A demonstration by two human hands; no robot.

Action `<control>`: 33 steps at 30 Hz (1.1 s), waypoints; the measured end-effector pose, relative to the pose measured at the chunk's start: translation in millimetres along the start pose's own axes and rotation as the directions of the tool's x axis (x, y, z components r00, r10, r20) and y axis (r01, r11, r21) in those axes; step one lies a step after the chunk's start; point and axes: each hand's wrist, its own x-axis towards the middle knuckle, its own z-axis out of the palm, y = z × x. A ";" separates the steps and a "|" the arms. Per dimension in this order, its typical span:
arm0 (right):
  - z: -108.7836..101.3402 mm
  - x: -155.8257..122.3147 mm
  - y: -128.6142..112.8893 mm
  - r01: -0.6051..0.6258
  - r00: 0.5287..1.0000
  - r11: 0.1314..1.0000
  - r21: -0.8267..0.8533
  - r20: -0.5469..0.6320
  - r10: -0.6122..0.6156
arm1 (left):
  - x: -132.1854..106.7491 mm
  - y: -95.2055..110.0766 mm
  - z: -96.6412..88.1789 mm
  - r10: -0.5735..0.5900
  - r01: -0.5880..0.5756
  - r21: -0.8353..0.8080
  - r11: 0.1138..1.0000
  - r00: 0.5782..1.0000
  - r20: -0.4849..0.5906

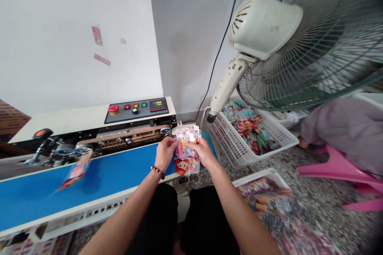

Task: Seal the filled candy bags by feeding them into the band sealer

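A clear plastic packet point(183, 149) with pink print and a red-haired cartoon figure is held between my two hands, at the right end of the blue conveyor belt point(125, 171). My left hand point(165, 153) pinches its left edge near the top. The fingers of my right hand point(204, 152) are closed on its right side; a second, similar packet seems to overlap there. Behind my hands stands the band sealing machine point(140, 117) with its control panel. Another filled packet point(78, 171), blurred, hangs from the sealer's band over the belt at the left.
A large standing fan point(266, 28) rises at the right. Under it sits a white basket point(233, 149) full of colourful packets; a second white basket point(273, 173) holds more. A person in grey sits on a pink stool point(338, 167) at far right. A black cable point(220, 51) runs down the wall.
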 end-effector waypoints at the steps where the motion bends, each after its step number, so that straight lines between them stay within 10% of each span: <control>1: 0.4 0.9 1.0 -0.002 1.000 1.000 0.009 -0.012 0.002 | -0.9 1.7 -0.1 -0.006 0.006 0.011 1.000 1.000 -0.023; 9: -5.7 2.2 -1.2 0.013 1.000 0.996 0.091 -0.006 -0.013 | -6.2 28.3 -14.0 0.043 -0.025 -0.145 0.989 0.992 0.122; 20: -9.6 2.0 -5.4 0.023 0.999 0.995 0.099 -0.030 -0.020 | -9.1 21.3 -18.5 0.136 -0.136 0.017 0.991 0.990 -0.025; 27: -24.1 -2.9 -11.5 0.036 0.995 0.987 0.160 -0.095 -0.021 | -27.4 48.4 -33.4 0.408 -0.403 0.069 0.913 0.900 -0.150; 33: -29.2 -20.2 -31.6 0.044 0.998 0.988 0.147 -0.055 -0.036 | -11.1 61.9 -26.2 0.298 -0.313 -0.177 0.933 0.949 -0.104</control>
